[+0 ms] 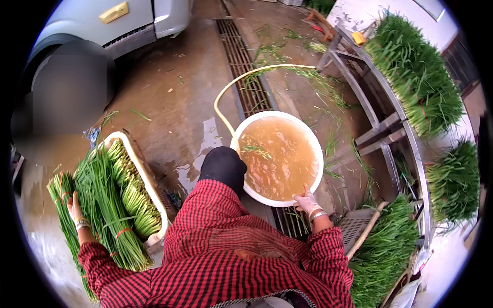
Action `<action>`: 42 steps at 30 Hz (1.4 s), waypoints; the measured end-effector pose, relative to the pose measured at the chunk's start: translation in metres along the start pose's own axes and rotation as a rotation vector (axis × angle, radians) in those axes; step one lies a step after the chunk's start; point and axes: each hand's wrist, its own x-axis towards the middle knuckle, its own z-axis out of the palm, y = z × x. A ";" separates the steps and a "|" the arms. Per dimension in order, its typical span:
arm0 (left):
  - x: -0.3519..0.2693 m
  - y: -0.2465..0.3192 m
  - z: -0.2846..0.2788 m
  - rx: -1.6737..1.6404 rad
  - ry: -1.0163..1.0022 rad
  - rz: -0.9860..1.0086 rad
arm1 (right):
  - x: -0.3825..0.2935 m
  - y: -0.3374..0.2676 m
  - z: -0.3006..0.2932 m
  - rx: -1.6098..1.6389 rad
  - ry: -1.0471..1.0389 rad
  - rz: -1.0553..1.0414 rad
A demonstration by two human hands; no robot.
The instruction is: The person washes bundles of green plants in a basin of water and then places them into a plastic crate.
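Note:
My left hand, in a thin glove, grips a long bundle of garlic chives tied with red bands. More tied chives lie beside it, across a pale plastic crate packed with chives, their pale stem ends up. My right hand, also gloved, is at the near right rim of a round white basin. Its fingers are apart and nothing shows in them. Brownish water fills the basin, and a few loose green leaves float near its left side.
A yellowish hose curves into the basin from the metal rack, which bears chive bundles. Another crate of chives stands at lower right. A floor drain grate runs behind the basin. A vehicle is parked at upper left.

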 end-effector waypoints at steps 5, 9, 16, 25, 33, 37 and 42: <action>0.000 -0.012 0.074 0.357 -0.362 -0.166 | 0.003 -0.066 -0.139 -0.160 0.727 -0.396; 0.019 -0.041 0.079 0.191 -0.310 -0.013 | -0.041 -0.166 -0.203 -0.262 0.770 -0.579; 0.017 -0.033 -0.007 0.148 0.173 0.166 | -0.073 -0.314 -0.174 -0.157 0.741 -0.672; -0.030 -0.001 -0.015 0.382 0.640 0.101 | 0.027 -0.145 -0.087 -0.482 -0.298 -0.314; -0.014 0.023 -0.046 0.772 0.661 0.173 | 0.036 -0.118 -0.055 -0.463 -0.165 -0.163; 0.020 0.045 -0.003 0.988 0.426 0.135 | 0.027 -0.117 -0.063 -0.474 -0.071 -0.130; 0.016 0.040 -0.006 1.329 0.245 -0.285 | 0.008 -0.162 -0.058 -0.687 0.060 -0.229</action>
